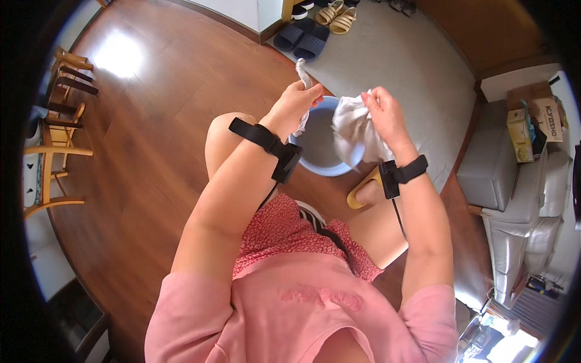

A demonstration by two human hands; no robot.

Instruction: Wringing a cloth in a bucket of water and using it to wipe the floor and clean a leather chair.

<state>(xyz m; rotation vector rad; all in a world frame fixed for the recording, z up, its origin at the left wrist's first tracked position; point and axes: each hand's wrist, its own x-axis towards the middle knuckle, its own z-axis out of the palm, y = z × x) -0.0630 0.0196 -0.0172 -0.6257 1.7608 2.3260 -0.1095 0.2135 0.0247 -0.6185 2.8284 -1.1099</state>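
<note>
My left hand (295,103) grips a narrow, bunched length of white cloth (303,72), whose end sticks up above the fingers and hangs below them. A wider, crumpled white cloth (354,122) droops from my right hand (386,115), pinched at its top edge. Whether both hands hold one cloth or two cannot be made out. Under and between the hands stands a light blue basin (330,171) with greyish water (320,140) in it. The lower part of the right-hand cloth is blurred and overlaps the basin's right rim.
The basin is on a brown wood floor (150,136), between my legs by a yellow slipper (358,193). Dark blue slides (311,43) and tan sandals (342,20) lie on grey flooring ahead. Wooden chairs (59,149) line the left; a grey sofa (488,154) bearing boxes (519,136) is right.
</note>
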